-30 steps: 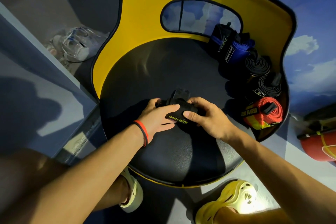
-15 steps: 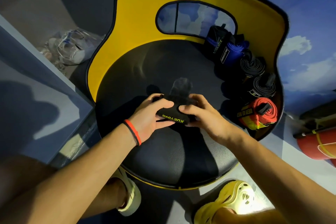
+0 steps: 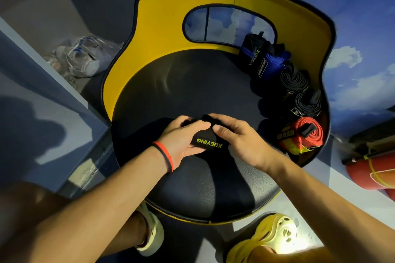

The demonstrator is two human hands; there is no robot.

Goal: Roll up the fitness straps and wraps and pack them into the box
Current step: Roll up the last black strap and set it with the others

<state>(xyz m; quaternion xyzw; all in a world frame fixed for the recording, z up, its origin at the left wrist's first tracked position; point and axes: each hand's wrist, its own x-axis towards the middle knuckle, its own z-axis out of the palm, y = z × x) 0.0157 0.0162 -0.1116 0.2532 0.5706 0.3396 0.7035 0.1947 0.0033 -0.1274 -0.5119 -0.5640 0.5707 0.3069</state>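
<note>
On the black seat [image 3: 192,87] of a chair, near its front middle, lies a black wrap [image 3: 210,145] with "XUEYING" in yellow-green letters facing up. Both hands grip it from either side. The left hand [image 3: 181,136], with a red and black wristband [image 3: 165,156] on its wrist, curls its fingers over the wrap's far edge, thumb along the near side. The right hand [image 3: 239,141] cups the other end, thumb pressed on top by the lettering. Their fingers hide the far part of the wrap, so how tightly it is wound cannot be told.

A yellow backrest [image 3: 162,28] with an oval cut-out curves round the far side of the seat and along its right edge. Against that right edge a row of rolled pieces sits well apart from the hands: a black roll [image 3: 253,53] with a blue stripe at the back, a blue roll [image 3: 273,63] touching it, then two black coiled straps [image 3: 294,80] and [image 3: 307,103], and a red and yellow roll [image 3: 307,134] nearest the front.

Left of the chair a crumpled clear plastic bag [image 3: 85,57] lies on the floor. At the right frame edge lies a red cylinder [image 3: 374,173]. Below the seat's front rim are two pale yellow clogs [image 3: 277,239].
</note>
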